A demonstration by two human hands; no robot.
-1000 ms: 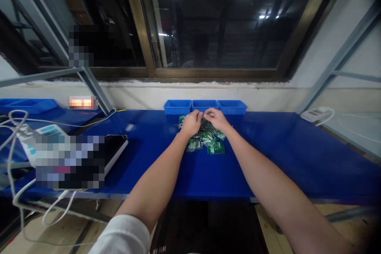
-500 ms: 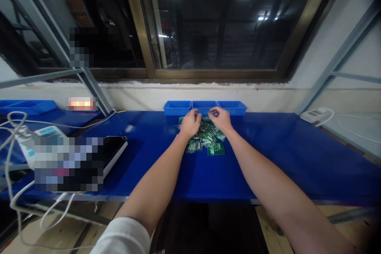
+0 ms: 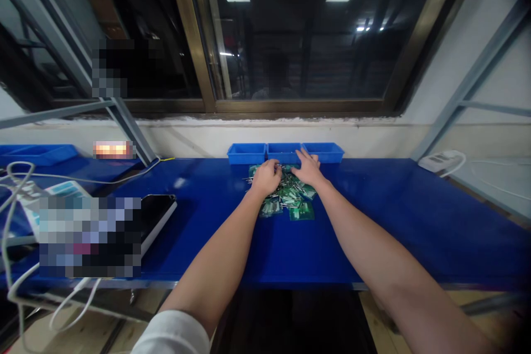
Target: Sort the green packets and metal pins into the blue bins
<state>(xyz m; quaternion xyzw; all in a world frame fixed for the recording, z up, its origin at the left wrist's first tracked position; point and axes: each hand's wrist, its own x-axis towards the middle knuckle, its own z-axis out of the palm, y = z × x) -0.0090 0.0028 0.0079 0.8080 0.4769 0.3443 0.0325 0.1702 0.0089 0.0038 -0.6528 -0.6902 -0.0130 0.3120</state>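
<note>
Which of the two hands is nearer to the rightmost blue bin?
Right. The right hand is close to the left end of the rightmost blue bin; the left hand is farther left, at the green packets.

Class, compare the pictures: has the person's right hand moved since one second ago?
Yes. Judged against the middle blue bin, the right hand has shifted a little to the right.

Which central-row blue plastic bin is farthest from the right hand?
The row's leftmost blue plastic bin; its middle bin and right bin sit nearer the right hand.
</note>
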